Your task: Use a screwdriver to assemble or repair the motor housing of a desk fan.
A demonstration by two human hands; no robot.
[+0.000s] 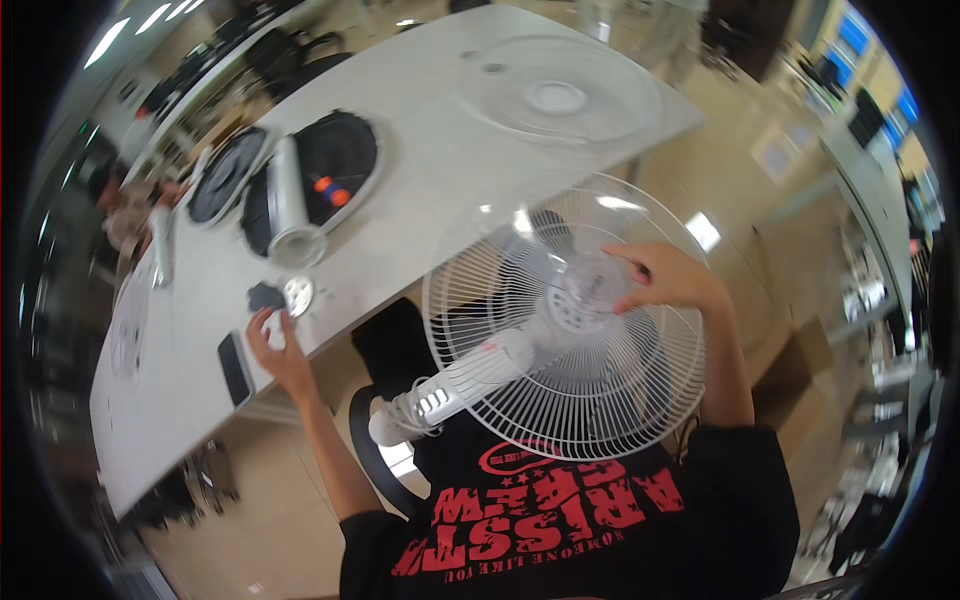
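A white electric fan (480, 375) rests on my lap, its round wire cage tilted up and blades showing through the wires. My right hand (672, 279) curls its thumb and fingers around the pale hub at the middle of the cage. Over the table's near edge, my left hand (281, 350) has thumb and forefinger apart, their tips beside a small dark lobed piece (265, 297). A small round silvery-white part (298, 295) lies next to that piece. Blur hides whether the left fingertips touch the dark piece.
On the white table (420, 200) lie a phone (235, 368), a white tube (289, 200) on a black round bag (345, 150), an orange-and-blue item (331, 191), another black round piece (228, 175) and a clear round cover (555, 70). A cardboard box (795, 370) stands at right.
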